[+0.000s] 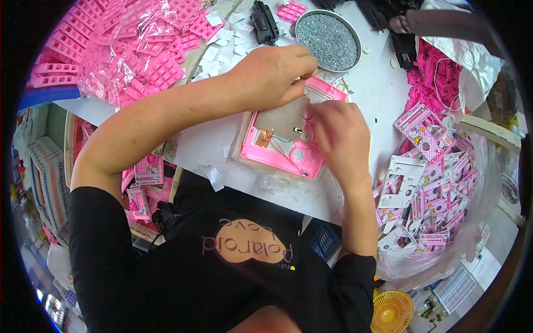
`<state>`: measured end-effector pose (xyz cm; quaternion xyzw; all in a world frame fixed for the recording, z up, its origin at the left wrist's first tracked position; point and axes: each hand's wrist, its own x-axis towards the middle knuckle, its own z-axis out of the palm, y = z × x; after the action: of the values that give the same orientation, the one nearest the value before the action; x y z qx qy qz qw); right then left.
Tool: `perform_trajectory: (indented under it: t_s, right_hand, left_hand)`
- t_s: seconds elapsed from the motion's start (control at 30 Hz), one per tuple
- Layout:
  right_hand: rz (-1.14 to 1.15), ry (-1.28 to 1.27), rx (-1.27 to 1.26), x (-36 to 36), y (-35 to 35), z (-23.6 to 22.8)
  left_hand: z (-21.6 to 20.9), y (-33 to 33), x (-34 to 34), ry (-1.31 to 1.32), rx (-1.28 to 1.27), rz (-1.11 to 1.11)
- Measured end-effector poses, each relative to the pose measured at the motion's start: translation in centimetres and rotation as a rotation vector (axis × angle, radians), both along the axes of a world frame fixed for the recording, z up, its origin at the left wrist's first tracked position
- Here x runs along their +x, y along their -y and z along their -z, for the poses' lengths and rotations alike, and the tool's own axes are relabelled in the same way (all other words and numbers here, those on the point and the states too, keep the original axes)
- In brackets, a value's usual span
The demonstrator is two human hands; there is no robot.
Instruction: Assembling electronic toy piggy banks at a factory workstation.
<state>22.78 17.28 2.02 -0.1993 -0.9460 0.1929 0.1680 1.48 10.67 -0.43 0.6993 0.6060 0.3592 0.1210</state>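
A pink plastic housing lies open on the white tabletop in front of me. Inside it sits a flat grey-brown board, with thin wires and a round opening below. My left hand reaches across the housing's far edge, fingers curled downward, close to a round metal tin of small screws. Over the housing's right side, my right hand has its fingers bent in at the board. Both sets of fingertips are partly hidden, so whatever they pinch does not show.
Bagged pink keypad parts pile up at far left. White paper pieces and a black plastic part lie behind the housing. At right stands a clear bag of printed pink-and-white casings, below pink strips. A yellow basket sits lower right.
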Motion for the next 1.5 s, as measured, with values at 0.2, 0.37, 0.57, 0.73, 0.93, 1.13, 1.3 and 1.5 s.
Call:
perform_trajectory:
  t_s: [0.2,0.37,0.57,0.73,0.93,1.13,1.3,1.5]
  right_hand:
    - [0.005,0.162,0.186,0.0,2.5,-1.1]
    - [-0.019,0.113,0.049,-0.4,0.9,-2.2]
    - [0.140,-0.104,-0.052,-7.6,-4.2,0.6]
    - [0.109,-0.049,-0.482,-8.2,-5.0,-0.5]
    - [0.017,-0.376,-0.325,-3.9,-2.3,-0.5]
    - [0.022,-0.387,-0.217,-2.1,-1.1,0.1]
    - [-0.106,-0.302,-0.193,-1.9,-1.8,-0.2]
    - [-0.022,-0.220,0.092,-2.6,-8.1,0.9]
  left_hand:
    - [-1.0,1.2,-1.3,0.022,0.051,0.011]
    - [-0.1,5.9,-0.5,-0.319,0.122,0.105]
    - [0.1,6.6,0.5,-0.150,0.084,-0.035]
    - [-1.9,5.0,0.1,0.198,0.094,-0.175]
    - [-2.1,2.4,0.5,0.160,-0.027,-0.137]
    - [-1.3,2.4,1.0,0.136,0.001,-0.116]
    - [-1.1,2.8,0.8,-0.035,0.226,-0.070]
    - [-1.4,4.2,0.7,-0.059,0.175,-0.092]
